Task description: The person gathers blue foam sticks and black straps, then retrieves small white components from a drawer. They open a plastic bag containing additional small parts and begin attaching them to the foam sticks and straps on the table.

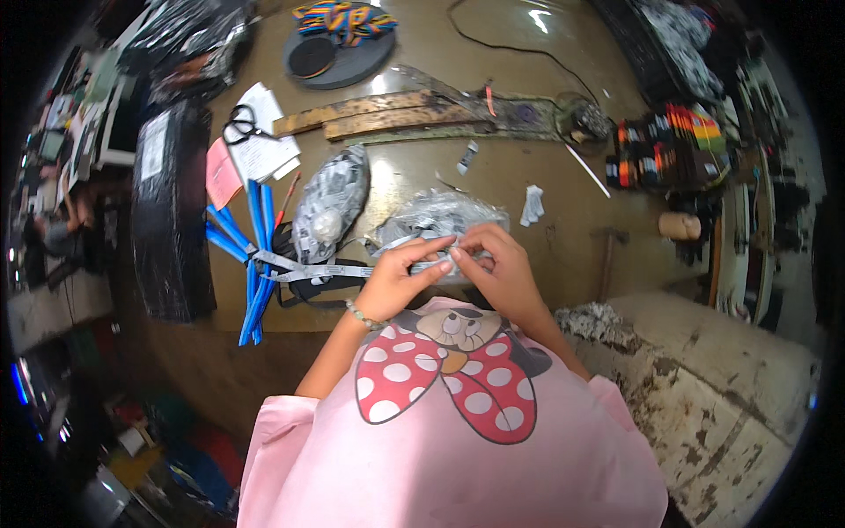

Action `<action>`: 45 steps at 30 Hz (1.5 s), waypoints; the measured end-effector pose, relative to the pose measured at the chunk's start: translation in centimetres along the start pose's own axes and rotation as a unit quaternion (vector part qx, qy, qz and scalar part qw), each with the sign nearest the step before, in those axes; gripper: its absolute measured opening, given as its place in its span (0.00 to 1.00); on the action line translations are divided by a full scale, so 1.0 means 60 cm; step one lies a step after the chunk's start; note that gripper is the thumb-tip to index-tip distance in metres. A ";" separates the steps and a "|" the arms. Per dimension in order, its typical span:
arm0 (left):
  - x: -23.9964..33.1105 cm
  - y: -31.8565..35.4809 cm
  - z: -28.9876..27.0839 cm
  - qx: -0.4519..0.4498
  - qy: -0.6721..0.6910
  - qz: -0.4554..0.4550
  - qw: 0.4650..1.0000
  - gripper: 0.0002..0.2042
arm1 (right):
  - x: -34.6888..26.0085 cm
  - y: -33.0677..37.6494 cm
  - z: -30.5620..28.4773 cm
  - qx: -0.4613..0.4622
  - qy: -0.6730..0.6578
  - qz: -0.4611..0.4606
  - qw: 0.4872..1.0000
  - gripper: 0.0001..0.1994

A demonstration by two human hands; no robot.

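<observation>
My left hand [395, 282] and my right hand [503, 268] meet at the table's near edge, fingertips pinched close together. A white printed label strip [334, 270] runs from the left into my left hand, which is closed on it. My right hand is closed too, but its fingers hide what they pinch. Right behind my hands lies a crumpled clear plastic bag [440, 209] with small pale pieces in it. The strip's other end crosses a bundle of blue strips [255, 304]. Between that bundle and my hands lies a stuffed grey-and-white plastic bag [341, 191].
Black scissors [241, 124] lie on papers beside a long black wrapped package [172, 211]. Wooden bars [387, 116] stretch across the table's middle. Rolled dark webbing [361, 60] is at the back. On the right are stacked dark labelled goods [664, 150] and a hammer [607, 260].
</observation>
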State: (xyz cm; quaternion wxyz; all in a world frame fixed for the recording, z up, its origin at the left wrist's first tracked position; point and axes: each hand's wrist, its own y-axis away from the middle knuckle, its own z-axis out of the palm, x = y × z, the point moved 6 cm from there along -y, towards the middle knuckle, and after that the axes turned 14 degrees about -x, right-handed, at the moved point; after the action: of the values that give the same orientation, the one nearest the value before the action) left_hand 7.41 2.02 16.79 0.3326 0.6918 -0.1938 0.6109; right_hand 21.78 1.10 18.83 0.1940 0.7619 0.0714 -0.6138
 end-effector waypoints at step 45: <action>-0.033 0.096 -0.092 -0.047 -0.021 -0.019 0.999 0.12 | 0.021 -0.037 0.104 -0.073 -0.205 0.108 0.970 0.09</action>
State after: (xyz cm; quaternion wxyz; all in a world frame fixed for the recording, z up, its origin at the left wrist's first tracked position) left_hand -0.82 1.54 16.31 0.3716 0.6918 -0.2160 0.5803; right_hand 15.64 0.55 16.07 0.3248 0.6069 -0.0074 -0.7253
